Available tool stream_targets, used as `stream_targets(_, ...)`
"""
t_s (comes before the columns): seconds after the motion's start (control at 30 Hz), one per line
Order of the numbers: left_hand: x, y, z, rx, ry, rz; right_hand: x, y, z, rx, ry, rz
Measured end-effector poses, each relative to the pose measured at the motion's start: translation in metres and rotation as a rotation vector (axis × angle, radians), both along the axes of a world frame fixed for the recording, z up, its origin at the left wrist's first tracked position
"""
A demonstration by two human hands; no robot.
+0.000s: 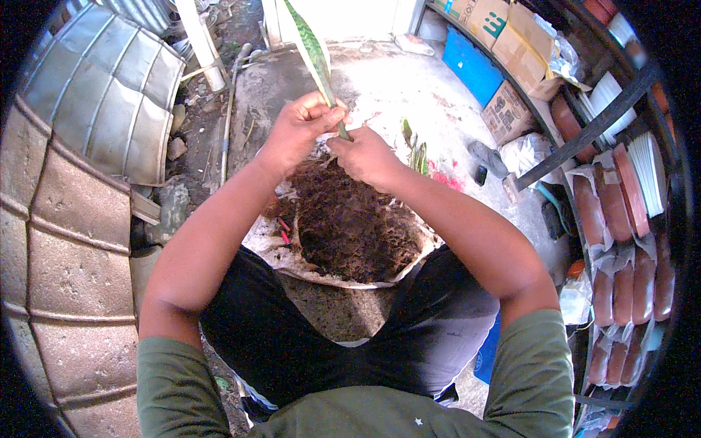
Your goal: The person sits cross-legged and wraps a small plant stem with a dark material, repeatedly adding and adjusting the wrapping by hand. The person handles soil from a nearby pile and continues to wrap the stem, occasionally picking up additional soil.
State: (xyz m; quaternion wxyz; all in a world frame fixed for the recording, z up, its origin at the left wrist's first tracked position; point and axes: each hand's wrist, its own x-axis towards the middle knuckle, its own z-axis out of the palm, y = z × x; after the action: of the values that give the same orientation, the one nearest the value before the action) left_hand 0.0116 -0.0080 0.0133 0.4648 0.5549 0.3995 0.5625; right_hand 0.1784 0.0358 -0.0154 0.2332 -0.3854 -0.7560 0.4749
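Note:
A long snake plant leaf (314, 55), green with pale yellow edges, points upward. My left hand (299, 124) grips it above my right hand (365, 155), which is closed around its lower end. Both are over a white sack (257, 244) spread open with dark, crumbly soil (350, 226) in it. More snake plant leaves (418, 150) stand behind my right hand. Small red objects (285, 232) lie at the soil's left side.
Corrugated metal sheets (117, 87) and brown panels (73, 270) line the left, near a white pipe (206, 55). A rack with stacked brown wrapped bundles (613, 292) lines the right, near cardboard boxes (507, 109), a blue bin (467, 69) and sandals (485, 155).

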Motion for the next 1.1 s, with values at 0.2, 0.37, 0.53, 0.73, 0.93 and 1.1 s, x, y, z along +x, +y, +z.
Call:
stream_targets(0.2,-0.004,0.0,0.0,-0.008,0.016,0.019,-0.003,0.0,-0.001,-0.092,0.078,0.075)
stream_targets(0.37,-0.007,0.0,0.003,-0.047,0.0,-0.019,0.003,-0.004,-0.004,0.201,0.159,0.104)
stream_targets(0.53,-0.009,0.006,-0.004,0.017,-0.047,0.071,0.0,-0.013,0.008,0.158,0.188,-0.003)
stream_targets(0.73,-0.004,0.0,-0.001,0.023,0.042,0.115,0.001,-0.017,0.02,0.332,-0.026,-0.087)
stream_targets(0.93,0.003,-0.001,0.003,0.052,-0.019,0.064,-0.002,-0.005,0.011,0.172,0.031,-0.026)
stream_targets(1.1,-0.005,0.003,-0.001,0.017,-0.023,0.032,0.002,-0.012,0.016,-0.212,0.266,0.116)
